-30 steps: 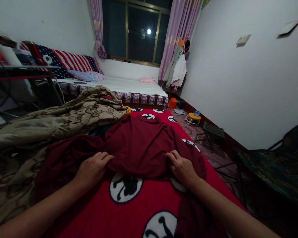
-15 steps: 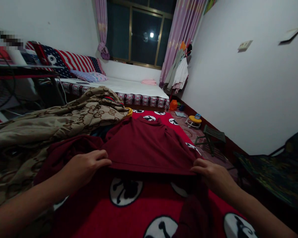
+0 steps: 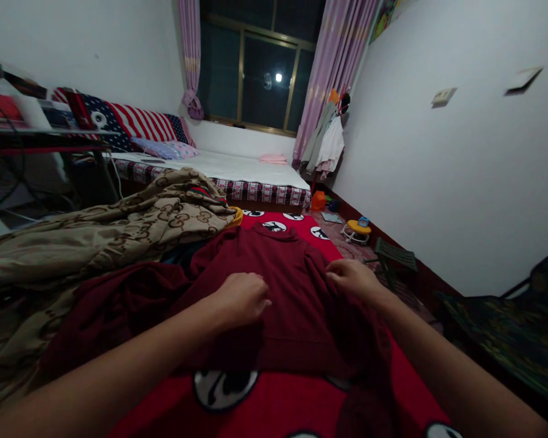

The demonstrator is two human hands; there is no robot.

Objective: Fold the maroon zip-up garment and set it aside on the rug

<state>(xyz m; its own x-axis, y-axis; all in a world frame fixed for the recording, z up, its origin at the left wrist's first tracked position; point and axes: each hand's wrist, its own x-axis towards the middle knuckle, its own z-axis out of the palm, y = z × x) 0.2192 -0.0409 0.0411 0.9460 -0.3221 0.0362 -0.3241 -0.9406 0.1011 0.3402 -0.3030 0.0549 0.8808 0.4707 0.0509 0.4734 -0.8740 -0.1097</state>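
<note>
A dark maroon long-sleeved top (image 3: 292,304) lies spread out before me, collar away from me and hem towards me. Over its middle is my left hand (image 3: 244,298), fingers curled in, with no cloth seen in them. My right hand (image 3: 354,281) is at the top's right shoulder and sleeve, its fingers bent and closed. Whether its fingertips touch the cloth is hard to see. The top's left sleeve lies bunched towards the left. Under the top is a red blanket (image 3: 274,404) with white round patches and black figures.
A brown patterned blanket (image 3: 164,207) is heaped on the left, beside a cluttered desk (image 3: 50,131). Ahead stands a bed (image 3: 237,164) below the window. Along the right wall are a yellow stool (image 3: 358,227), a green folding stool (image 3: 395,254) and a dark camouflage chair (image 3: 506,328).
Both hands have let go of the hem and moved forward over the top, the left one also to the right. The hem now lies flat on the red blanket.
</note>
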